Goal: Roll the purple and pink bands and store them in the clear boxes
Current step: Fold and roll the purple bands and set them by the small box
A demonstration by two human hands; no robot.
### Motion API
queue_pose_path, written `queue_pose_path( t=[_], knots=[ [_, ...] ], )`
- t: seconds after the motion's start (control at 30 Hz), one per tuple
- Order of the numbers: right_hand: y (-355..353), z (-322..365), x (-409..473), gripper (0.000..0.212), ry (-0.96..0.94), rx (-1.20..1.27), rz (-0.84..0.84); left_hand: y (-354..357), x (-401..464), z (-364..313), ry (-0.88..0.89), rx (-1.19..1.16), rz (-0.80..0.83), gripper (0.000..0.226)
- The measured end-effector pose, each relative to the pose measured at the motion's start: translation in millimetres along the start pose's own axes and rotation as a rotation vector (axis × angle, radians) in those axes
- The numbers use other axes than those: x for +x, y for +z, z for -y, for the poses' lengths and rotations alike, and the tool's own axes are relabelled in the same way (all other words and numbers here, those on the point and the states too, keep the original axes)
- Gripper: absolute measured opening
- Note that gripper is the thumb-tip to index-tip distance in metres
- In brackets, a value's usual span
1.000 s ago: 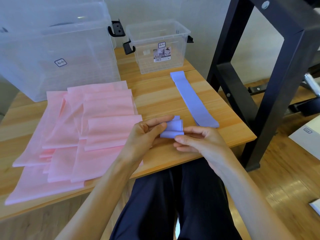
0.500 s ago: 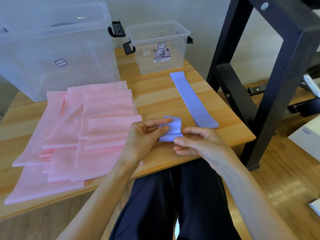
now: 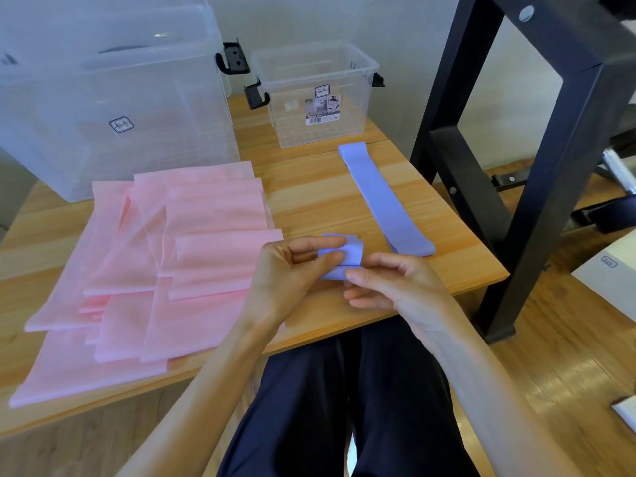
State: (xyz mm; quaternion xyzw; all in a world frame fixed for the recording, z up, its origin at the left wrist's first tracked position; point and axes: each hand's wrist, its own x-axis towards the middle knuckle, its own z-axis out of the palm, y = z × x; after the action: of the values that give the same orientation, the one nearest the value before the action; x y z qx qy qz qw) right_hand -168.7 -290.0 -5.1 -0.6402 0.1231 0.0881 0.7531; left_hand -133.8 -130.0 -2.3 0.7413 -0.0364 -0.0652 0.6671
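A small purple band [image 3: 347, 256] is partly rolled just above the table's front edge. My left hand [image 3: 292, 277] pinches its left side between thumb and fingers. My right hand [image 3: 392, 287] holds its lower right edge with thumb and forefinger. A second purple band [image 3: 382, 201] lies flat and stretched out to the right. Several pink bands [image 3: 179, 249] lie spread in an overlapping pile on the left. A small clear box [image 3: 316, 94] stands open at the back. A large clear box [image 3: 103, 98] stands at the back left.
The wooden table [image 3: 327, 201] ends near my lap. A black metal frame [image 3: 516, 166] rises close to the table's right edge. A white box [image 3: 612, 273] sits on the wooden floor at the right.
The rolled purple band has turned a little between my fingers and its loose flap now stands out more. Both hands stay in nearly the same place.
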Motion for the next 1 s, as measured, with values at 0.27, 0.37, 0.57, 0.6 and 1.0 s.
queue_pose_path(
  t=[0.27,0.37,0.57,0.6,1.0],
  knots=[
    [-1.8,5.0,0.1,0.021,0.009,-0.024,-0.009,-6.7,-2.0,2.0,-0.005,-0.01,0.116,0.018],
    [-0.4,4.6,0.8,0.022,-0.013,0.029,-0.039,-4.4,-2.3,0.7,0.023,0.015,0.121,0.019],
    [1.8,5.2,2.1,0.011,-0.001,0.019,-0.031,-1.9,-2.6,2.5,0.036,-0.017,0.128,0.021],
    [1.8,4.8,2.2,0.011,-0.001,0.03,-0.034,-1.3,-2.3,2.7,0.037,-0.026,0.128,0.021],
    [2.1,1.4,-0.1,0.02,-0.095,0.063,-0.01,0.1,-5.0,-0.9,0.057,-0.055,0.077,0.019]
  ],
)
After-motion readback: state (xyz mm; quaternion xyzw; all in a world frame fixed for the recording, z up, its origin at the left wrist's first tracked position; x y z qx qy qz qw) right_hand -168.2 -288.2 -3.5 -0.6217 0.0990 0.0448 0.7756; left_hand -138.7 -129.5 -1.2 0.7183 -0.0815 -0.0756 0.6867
